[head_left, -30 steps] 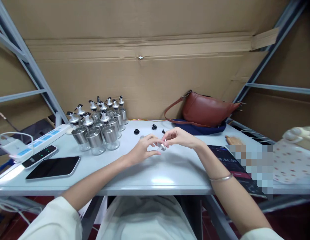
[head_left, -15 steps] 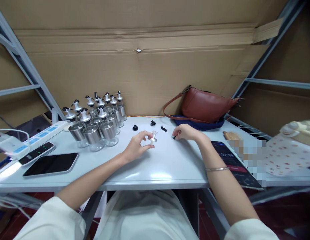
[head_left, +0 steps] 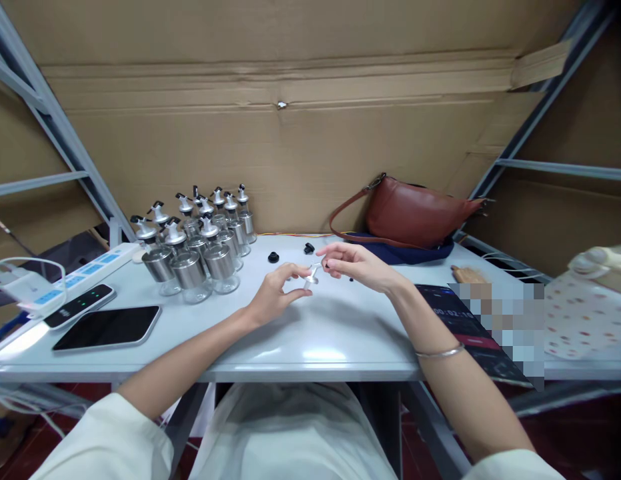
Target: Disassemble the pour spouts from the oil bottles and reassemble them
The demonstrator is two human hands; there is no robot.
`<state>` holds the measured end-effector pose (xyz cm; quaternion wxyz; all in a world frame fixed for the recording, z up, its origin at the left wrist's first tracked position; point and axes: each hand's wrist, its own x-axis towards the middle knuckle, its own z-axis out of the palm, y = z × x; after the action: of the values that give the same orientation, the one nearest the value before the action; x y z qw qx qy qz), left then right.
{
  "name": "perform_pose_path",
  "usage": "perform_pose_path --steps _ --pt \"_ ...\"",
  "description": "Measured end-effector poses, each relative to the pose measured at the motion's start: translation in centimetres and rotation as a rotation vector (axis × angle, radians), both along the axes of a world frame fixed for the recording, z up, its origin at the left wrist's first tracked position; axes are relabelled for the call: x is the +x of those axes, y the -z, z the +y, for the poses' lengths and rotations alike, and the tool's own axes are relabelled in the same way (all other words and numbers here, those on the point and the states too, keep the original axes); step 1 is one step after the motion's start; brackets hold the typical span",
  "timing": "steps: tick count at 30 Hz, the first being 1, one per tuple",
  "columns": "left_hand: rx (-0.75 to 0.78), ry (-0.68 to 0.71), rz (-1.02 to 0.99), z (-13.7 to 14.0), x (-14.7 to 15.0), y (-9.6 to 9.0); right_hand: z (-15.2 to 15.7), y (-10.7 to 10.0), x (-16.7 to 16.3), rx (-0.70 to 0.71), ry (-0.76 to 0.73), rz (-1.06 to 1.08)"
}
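Note:
My left hand point(head_left: 273, 297) pinches a silver-white pourer spout point(head_left: 311, 281) between thumb and fingers, its tip pointing up and to the right. My right hand point(head_left: 359, 267) is closed close to that tip, with a small dark piece point(head_left: 327, 265) at its fingertips; its exact kind is too small to make out. Behind the hands, a black stopper point(head_left: 273, 257) and another black part point(head_left: 309, 248) lie on the white table. A tiny black bit point(head_left: 351, 279) rests below my right hand.
Several glass and steel bottles point(head_left: 190, 270) with pourer tops stand at the left. In front of them lie a phone point(head_left: 107, 328) and a power strip point(head_left: 95, 273). A brown bag point(head_left: 420, 213) sits at back right, with a screen showing a timer point(head_left: 455, 313) nearer.
My right hand has lifted from the tabletop and moved left to the pourer spout, carrying a small dark piece. My left hand stays nearly in place. The black lever on the table is now hidden.

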<state>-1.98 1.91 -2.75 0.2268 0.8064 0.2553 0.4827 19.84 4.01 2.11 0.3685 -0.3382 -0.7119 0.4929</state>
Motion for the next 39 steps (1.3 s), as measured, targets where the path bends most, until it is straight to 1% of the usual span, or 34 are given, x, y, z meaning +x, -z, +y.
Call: perform_pose_path --steps 3,6,9,12,17,23,26,30,34,39 --pt "0.005 -0.004 0.002 0.0 0.0 0.0 0.1 0.3 -0.3 0.011 0.016 0.064" --pt "0.010 0.000 0.000 0.1 -0.1 0.1 0.2 0.6 -0.2 0.052 0.050 0.026" --pt "0.022 0.002 -0.012 0.2 -0.2 0.2 0.3 0.6 -0.2 0.033 0.073 0.034" --pt "0.036 0.022 -0.013 0.2 -0.2 0.2 0.2 0.6 -0.4 0.011 0.069 0.047" --pt "0.077 0.068 -0.017 0.2 -0.2 0.2 0.0 0.4 -0.4 0.020 0.057 0.002" --pt "0.093 0.102 -0.009 0.3 -0.3 0.2 0.2 0.5 -0.2 0.040 0.054 0.013" --pt "0.095 0.119 0.011 0.2 -0.4 0.0 0.1 0.4 -0.2 0.011 0.041 0.021" --pt "0.048 0.156 0.013 0.1 -0.5 -0.5 0.1 0.5 0.0 -0.052 -0.043 0.033" --pt "-0.029 0.245 0.024 0.1 -0.5 -0.9 0.4 0.7 0.5 -0.148 -0.126 0.056" --pt "-0.187 0.332 -0.064 -0.2 -0.3 -0.5 0.4 0.7 0.4 -0.200 -0.205 0.067"
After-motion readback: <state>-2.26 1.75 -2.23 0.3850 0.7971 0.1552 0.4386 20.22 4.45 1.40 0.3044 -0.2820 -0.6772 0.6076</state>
